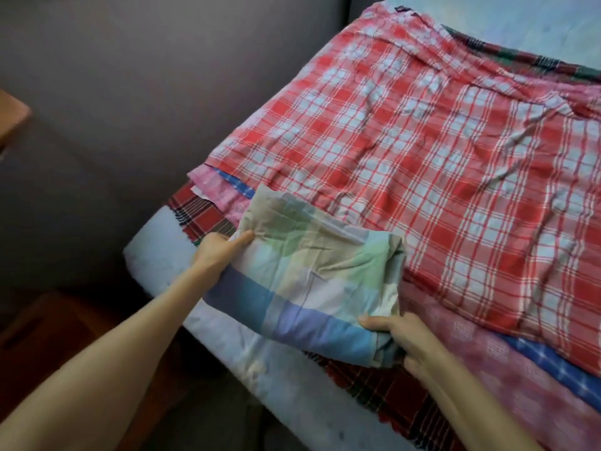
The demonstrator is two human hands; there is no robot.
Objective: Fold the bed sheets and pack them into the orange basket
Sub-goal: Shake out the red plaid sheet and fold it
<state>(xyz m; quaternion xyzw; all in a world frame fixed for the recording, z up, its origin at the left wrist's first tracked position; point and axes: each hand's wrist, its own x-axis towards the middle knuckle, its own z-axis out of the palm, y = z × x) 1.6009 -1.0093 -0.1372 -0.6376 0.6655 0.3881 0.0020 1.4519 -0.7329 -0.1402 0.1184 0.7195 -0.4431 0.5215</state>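
Carrying the folded sheet (pixel 309 281), lower centre of frame.
The left grip (pixel 221 252) pinches its left edge; the right grip (pixel 400 336) clasps its near right corner, over the bed (pixel 153 255) edge. Keep both holds level so the layers stay aligned, support the underside, and lift clear of the red checked sheet (pixel 422 174). The orange basket is not in view.

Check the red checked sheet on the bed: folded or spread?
Spread: the red checked sheet lies flat, wrinkled, across the bed, over other sheets.

Pale mattress (pixel 153 257) under a dark red tartan blanket (pixel 195 213)
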